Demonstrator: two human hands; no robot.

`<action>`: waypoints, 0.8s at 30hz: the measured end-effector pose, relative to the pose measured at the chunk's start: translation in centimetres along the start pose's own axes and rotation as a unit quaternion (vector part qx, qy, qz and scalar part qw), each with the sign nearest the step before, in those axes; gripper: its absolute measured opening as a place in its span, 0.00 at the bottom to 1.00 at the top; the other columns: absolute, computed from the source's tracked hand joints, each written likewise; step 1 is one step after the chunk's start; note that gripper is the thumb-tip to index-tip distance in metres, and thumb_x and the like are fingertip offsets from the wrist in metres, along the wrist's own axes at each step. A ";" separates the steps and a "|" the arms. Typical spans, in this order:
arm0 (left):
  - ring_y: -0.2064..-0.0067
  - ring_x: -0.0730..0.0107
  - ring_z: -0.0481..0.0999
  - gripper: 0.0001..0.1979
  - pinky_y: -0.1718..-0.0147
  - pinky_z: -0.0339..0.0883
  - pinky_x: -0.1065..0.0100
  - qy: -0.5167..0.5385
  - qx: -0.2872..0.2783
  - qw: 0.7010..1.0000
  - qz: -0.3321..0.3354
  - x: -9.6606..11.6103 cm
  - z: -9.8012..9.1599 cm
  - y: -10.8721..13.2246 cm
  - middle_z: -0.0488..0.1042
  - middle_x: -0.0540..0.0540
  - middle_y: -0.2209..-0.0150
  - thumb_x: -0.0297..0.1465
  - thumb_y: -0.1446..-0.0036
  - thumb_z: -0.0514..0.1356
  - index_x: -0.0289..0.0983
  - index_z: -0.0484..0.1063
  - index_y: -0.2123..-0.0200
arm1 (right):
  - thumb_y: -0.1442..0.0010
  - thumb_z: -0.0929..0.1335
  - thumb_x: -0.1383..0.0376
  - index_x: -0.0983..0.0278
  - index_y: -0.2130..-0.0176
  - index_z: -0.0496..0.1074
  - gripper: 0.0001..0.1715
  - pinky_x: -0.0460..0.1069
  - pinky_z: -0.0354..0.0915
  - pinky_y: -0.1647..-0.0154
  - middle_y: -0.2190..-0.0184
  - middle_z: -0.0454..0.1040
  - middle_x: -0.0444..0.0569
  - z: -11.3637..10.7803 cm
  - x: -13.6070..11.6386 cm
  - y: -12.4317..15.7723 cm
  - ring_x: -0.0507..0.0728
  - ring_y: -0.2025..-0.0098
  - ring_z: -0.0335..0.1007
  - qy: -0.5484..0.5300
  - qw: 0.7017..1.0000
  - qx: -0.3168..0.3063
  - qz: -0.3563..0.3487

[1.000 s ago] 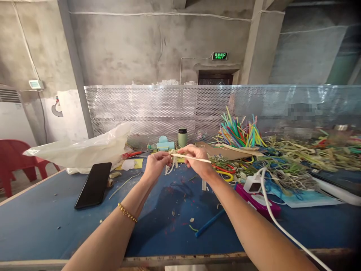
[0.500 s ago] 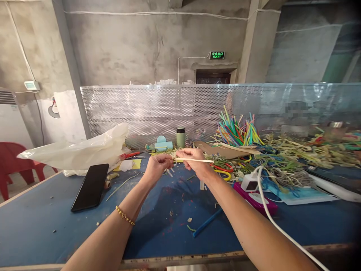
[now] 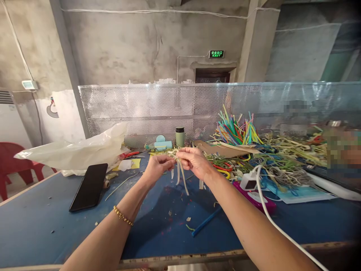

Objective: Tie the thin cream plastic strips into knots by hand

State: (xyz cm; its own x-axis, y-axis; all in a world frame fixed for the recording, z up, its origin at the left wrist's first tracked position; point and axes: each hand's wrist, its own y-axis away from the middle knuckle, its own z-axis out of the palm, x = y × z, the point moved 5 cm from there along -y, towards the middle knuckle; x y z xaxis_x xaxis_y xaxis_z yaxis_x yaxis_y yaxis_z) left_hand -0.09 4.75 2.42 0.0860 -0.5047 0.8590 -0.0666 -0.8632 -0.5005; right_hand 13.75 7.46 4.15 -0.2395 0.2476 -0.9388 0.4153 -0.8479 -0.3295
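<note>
A bare concrete room is seen, with a green exit sign (image 3: 216,54) over a dark doorway and a perforated metal screen (image 3: 141,109) along the far edge of a blue table (image 3: 42,222). Both hands are raised over the table's middle. A small bunch of pale strips (image 3: 182,177) is pinched at its top end between the left hand (image 3: 158,165) and the right hand (image 3: 194,162). The fingertips of both are closed on it, nearly touching each other. The loose ends hang down toward 6 o'clock, clear of the table top. A bead bracelet (image 3: 123,216) is worn on the left wrist.

From the hands, a black phone (image 3: 89,186) lies flat at 8 o'clock, and a crumpled white plastic bag (image 3: 79,150) at 9 o'clock. A green flask (image 3: 179,137) stands at 12 o'clock, by the screen. A fan of coloured strips (image 3: 237,131) sits at 2 o'clock, with a tangled heap of pale and green offcuts beyond it. A white plug block (image 3: 249,181) lies at 3 o'clock, its white cable (image 3: 270,214) trailing to 5 o'clock. A blue tube (image 3: 205,222) lies at 6 o'clock among scraps.

Judgement on handling: the strips look thin and springy, so both pinches are best kept close together at the gathered end, where the bunch is tightest. The tails are best left hanging free and untwisted. The bunch is best held above the scraps and away from the cable, so nothing snags.
</note>
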 end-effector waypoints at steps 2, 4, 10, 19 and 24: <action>0.75 0.74 0.67 0.07 0.72 0.60 0.70 -0.009 0.005 1.000 -0.006 0.1 0.0 0.0 0.74 0.48 0.78 0.33 0.52 0.65 0.34 0.77 0.75 | 0.55 0.75 0.63 0.65 0.72 0.68 0.14 0.42 0.45 0.85 0.85 0.59 0.36 0.0 -0.2 0.0 0.44 0.84 0.48 -0.019 1.000 -0.001 -0.003; 0.75 0.74 0.68 0.07 0.72 0.60 0.70 -0.014 0.013 1.000 -0.014 0.2 0.0 0.1 0.74 0.48 0.78 0.32 0.52 0.65 0.34 0.76 0.76 | 0.54 0.74 0.63 0.65 0.73 0.67 0.13 0.42 0.46 0.85 0.84 0.60 0.36 -0.1 -0.6 0.0 0.44 0.84 0.49 -0.010 1.000 0.014 -0.025; 0.75 0.74 0.69 0.07 0.70 0.63 0.69 0.032 -0.012 0.999 -0.027 0.4 0.6 0.4 0.74 0.48 0.78 0.33 0.51 0.65 0.34 0.76 0.75 | 0.50 0.72 0.63 0.63 0.72 0.66 0.11 0.44 0.52 0.86 0.83 0.62 0.36 0.3 -1.1 0.3 0.45 0.85 0.52 0.079 0.991 0.031 -0.100; 0.74 0.69 0.74 0.09 0.69 0.67 0.66 0.063 -0.027 0.997 -0.040 0.1 0.5 0.4 0.79 0.43 0.73 0.34 0.53 0.67 0.33 0.77 0.72 | 0.45 0.70 0.58 0.65 0.68 0.71 0.11 0.45 0.52 0.85 0.82 0.65 0.39 0.1 -1.4 0.2 0.46 0.85 0.54 0.197 0.968 0.064 -0.142; 0.77 0.68 0.75 0.08 0.73 0.68 0.66 0.033 -0.007 0.997 -0.075 -0.5 0.4 0.4 0.78 0.42 0.77 0.32 0.53 0.66 0.33 0.74 0.76 | 0.42 0.69 0.57 0.65 0.71 0.75 0.14 0.47 0.59 0.76 0.76 0.72 0.47 0.2 -2.5 0.6 0.50 0.78 0.62 0.297 0.926 0.082 -0.220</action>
State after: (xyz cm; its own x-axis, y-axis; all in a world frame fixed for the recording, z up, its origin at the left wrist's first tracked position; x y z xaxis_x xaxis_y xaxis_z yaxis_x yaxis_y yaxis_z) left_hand 0.21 4.60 1.75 0.0301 -0.3678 0.9294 -0.0727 -0.9282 -0.3649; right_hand 14.37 6.22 6.30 0.1918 0.7579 -0.6235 0.2416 -0.6522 -0.7185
